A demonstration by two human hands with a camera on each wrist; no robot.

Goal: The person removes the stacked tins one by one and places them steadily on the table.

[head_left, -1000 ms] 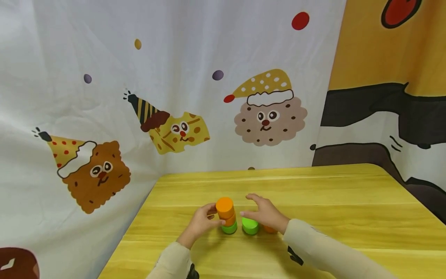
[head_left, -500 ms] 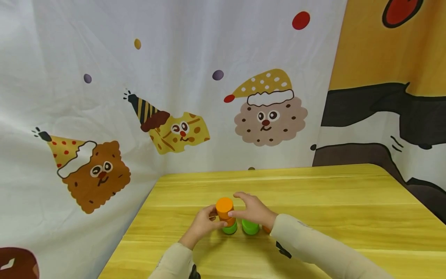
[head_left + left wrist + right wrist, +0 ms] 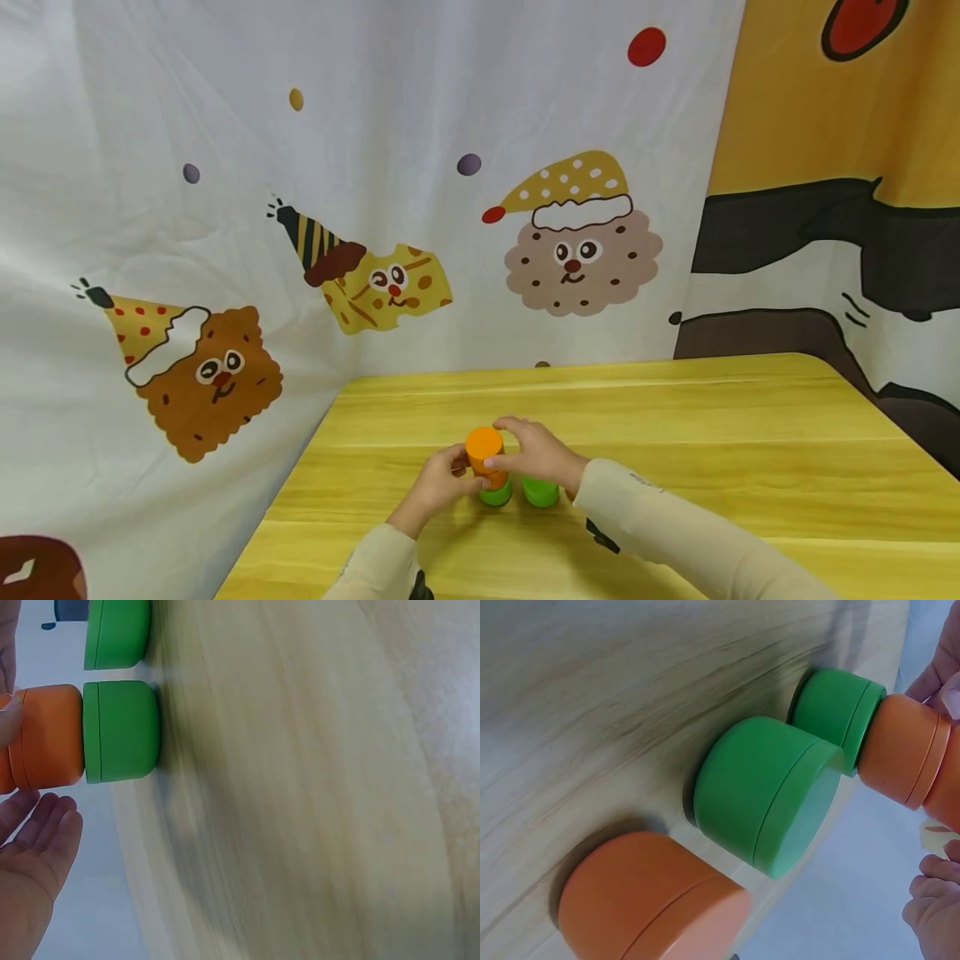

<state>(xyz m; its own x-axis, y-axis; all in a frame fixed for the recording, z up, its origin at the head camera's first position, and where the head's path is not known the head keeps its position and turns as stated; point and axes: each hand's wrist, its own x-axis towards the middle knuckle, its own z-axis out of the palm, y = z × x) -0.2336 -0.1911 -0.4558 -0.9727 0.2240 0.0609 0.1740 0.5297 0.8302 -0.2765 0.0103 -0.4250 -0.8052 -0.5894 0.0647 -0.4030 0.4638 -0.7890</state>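
In the head view a stack stands on the table: a green lidded jar [image 3: 496, 493] at the bottom, an orange jar [image 3: 901, 750] in the middle and another orange jar [image 3: 485, 452] on top. From the left my left hand [image 3: 437, 487] curves round the orange part of the stack, its thumb across the front. My right hand [image 3: 542, 458] reaches in from the other side, thumb against the top jar's front and fingers curved behind. Some finger contact is hidden. The left wrist view shows the middle orange jar [image 3: 51, 739] on its green jar [image 3: 124, 731].
A second green jar [image 3: 761, 791] stands just right of the stack. Beyond it is a loose orange jar [image 3: 645, 900], mostly hidden by my right arm in the head view. The wooden table [image 3: 675, 417] backs onto a cartoon-printed curtain [image 3: 420, 125].
My right hand has moved left from above the separate green jar to the stack, its thumb now at the top orange jar. My left hand and the stack stay almost still.
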